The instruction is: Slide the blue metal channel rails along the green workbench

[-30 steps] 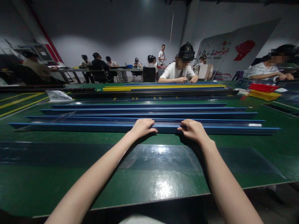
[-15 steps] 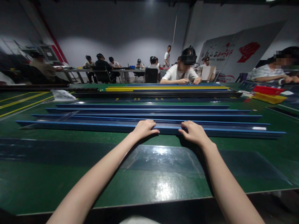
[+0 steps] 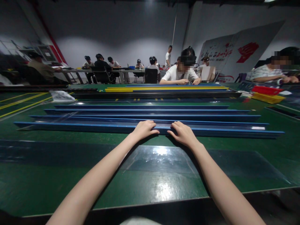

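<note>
A long blue plastic channel (image 3: 82, 126) lies crosswise on the green tabletop (image 3: 164, 187), nearest of several similar channels. My left hand (image 3: 144, 128) is closed over its near edge, fingers inside and thumb along the front face. A short distance to the right, my right hand (image 3: 182, 132) holds the same edge in the same way, its thumb pointing toward the left one. The fingertips of both hands are hidden inside the channel. In front of it, a clear plastic sheet (image 3: 236, 159) lies flat beneath my forearms.
Further blue channels (image 3: 234, 117) lie parallel behind. Beyond them are yellow strips (image 3: 164, 89) and a dark bar (image 3: 112, 94). A red tray (image 3: 267, 90) and a yellow tray (image 3: 269, 98) stand at the right. A co-worker (image 3: 180, 75) sits across the table.
My right hand has slid left along the channel's near edge, closer to my left hand. My left hand stays at about the same spot.
</note>
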A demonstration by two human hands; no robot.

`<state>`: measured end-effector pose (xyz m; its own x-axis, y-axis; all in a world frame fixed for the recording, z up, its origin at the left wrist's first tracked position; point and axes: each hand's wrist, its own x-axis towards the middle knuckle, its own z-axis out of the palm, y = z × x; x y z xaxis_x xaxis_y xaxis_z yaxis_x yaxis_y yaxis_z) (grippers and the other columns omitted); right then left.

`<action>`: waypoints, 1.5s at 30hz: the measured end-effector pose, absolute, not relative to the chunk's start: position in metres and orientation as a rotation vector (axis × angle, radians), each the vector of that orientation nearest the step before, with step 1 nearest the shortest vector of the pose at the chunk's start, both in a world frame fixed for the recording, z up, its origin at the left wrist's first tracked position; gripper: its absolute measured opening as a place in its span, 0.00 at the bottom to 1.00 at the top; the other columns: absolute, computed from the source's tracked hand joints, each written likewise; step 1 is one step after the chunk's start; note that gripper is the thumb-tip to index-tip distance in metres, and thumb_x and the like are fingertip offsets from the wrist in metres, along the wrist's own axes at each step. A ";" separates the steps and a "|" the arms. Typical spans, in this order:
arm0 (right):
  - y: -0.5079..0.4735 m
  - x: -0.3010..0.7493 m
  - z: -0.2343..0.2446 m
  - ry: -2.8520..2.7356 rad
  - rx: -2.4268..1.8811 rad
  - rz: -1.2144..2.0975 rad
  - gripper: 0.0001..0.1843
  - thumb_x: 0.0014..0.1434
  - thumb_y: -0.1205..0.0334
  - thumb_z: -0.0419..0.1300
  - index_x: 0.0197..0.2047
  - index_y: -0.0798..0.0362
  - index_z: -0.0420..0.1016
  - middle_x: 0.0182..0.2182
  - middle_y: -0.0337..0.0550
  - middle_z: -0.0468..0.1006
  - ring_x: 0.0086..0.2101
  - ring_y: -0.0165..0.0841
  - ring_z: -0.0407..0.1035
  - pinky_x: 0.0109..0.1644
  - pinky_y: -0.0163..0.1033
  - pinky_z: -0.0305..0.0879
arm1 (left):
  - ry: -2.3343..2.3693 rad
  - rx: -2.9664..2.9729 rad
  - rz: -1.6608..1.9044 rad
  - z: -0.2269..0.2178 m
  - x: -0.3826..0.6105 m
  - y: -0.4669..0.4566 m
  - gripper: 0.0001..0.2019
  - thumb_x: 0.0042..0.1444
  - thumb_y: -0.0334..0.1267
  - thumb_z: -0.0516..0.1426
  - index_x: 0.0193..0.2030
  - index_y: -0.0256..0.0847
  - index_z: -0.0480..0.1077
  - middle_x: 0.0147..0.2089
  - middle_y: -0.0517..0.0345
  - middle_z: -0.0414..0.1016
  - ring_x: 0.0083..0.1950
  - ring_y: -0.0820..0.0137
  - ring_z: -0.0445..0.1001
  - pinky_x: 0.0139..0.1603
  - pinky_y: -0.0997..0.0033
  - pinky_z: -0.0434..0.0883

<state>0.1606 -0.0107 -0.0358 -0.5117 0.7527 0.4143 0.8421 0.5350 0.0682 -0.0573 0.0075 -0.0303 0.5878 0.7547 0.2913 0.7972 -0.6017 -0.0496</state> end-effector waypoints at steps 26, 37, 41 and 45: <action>-0.008 0.173 -0.028 -2.408 -1.426 -0.246 0.08 0.57 0.59 0.51 0.30 0.52 0.67 0.31 0.42 0.72 0.33 0.32 0.65 0.30 0.34 0.50 | -1.262 -2.641 -0.367 -0.024 -0.059 0.007 0.17 0.52 0.53 0.54 0.33 0.40 0.69 0.36 0.56 0.72 0.38 0.68 0.69 0.32 0.75 0.59; -0.011 0.178 -0.022 -2.419 -1.484 -0.215 0.09 0.56 0.58 0.51 0.30 0.52 0.67 0.32 0.43 0.73 0.33 0.32 0.66 0.30 0.33 0.49 | -1.210 -2.676 -0.358 -0.025 -0.058 0.006 0.15 0.53 0.50 0.54 0.35 0.39 0.68 0.37 0.57 0.72 0.40 0.68 0.68 0.33 0.74 0.60; -0.011 0.181 -0.022 -2.410 -1.516 -0.220 0.08 0.55 0.58 0.51 0.29 0.52 0.67 0.32 0.43 0.73 0.33 0.32 0.66 0.29 0.33 0.49 | -1.170 -2.700 -0.374 -0.025 -0.059 0.008 0.14 0.53 0.50 0.54 0.33 0.40 0.68 0.37 0.58 0.72 0.40 0.69 0.68 0.33 0.74 0.60; -0.012 0.183 -0.022 -2.400 -1.530 -0.219 0.09 0.56 0.57 0.51 0.28 0.52 0.67 0.31 0.42 0.73 0.32 0.32 0.66 0.29 0.34 0.49 | -1.169 -2.727 -0.402 -0.026 -0.060 0.008 0.13 0.53 0.49 0.54 0.34 0.40 0.68 0.37 0.58 0.72 0.41 0.68 0.67 0.35 0.74 0.60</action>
<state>0.1826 -0.0118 -0.0216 -0.3962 0.8613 0.3182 0.9046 0.4255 -0.0255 -0.0598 0.0080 -0.0257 0.6609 0.6877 0.3005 0.7272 -0.6858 -0.0300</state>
